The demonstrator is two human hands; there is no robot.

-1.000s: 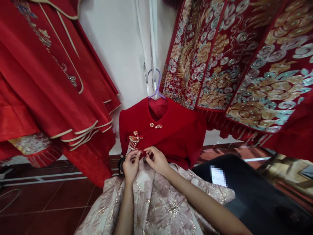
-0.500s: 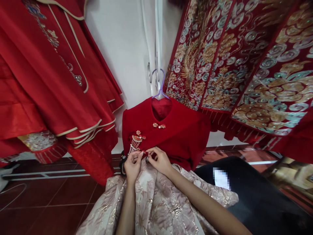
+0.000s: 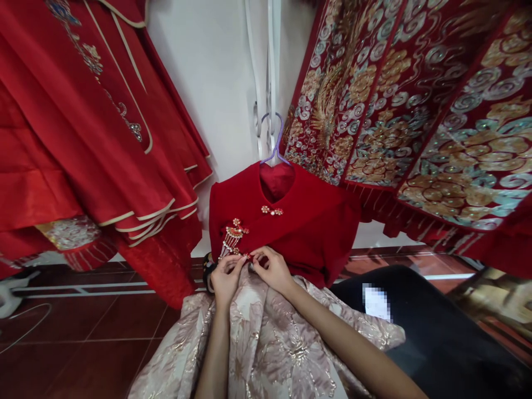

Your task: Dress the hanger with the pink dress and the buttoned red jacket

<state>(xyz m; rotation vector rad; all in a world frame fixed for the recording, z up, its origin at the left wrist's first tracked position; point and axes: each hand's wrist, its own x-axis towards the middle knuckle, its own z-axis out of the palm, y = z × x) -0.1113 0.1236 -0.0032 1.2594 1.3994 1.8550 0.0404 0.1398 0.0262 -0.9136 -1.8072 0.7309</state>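
Note:
A red velvet jacket [image 3: 307, 221] hangs on a lilac hanger [image 3: 275, 145] against the white wall, over a pale pink brocade skirt [image 3: 270, 343]. A gold tassel brooch [image 3: 233, 237] and a small pearl clasp [image 3: 271, 210] sit on the jacket's front flap. My left hand [image 3: 224, 277] and my right hand [image 3: 272, 269] meet at the jacket's lower edge, just below the brooch. Both pinch a small red fastening [image 3: 248, 257] there, fingers curled.
Plain red robes with cream piping [image 3: 95, 138] hang at the left. Heavily embroidered red panels [image 3: 415, 100] hang at the right. A black chair or bag [image 3: 436, 327] stands at the lower right. The floor [image 3: 83, 343] is dark red tile.
The view has drifted slightly left and down. My hands stay pinched at the same spot on the jacket's hem, fingers shifting only a little.

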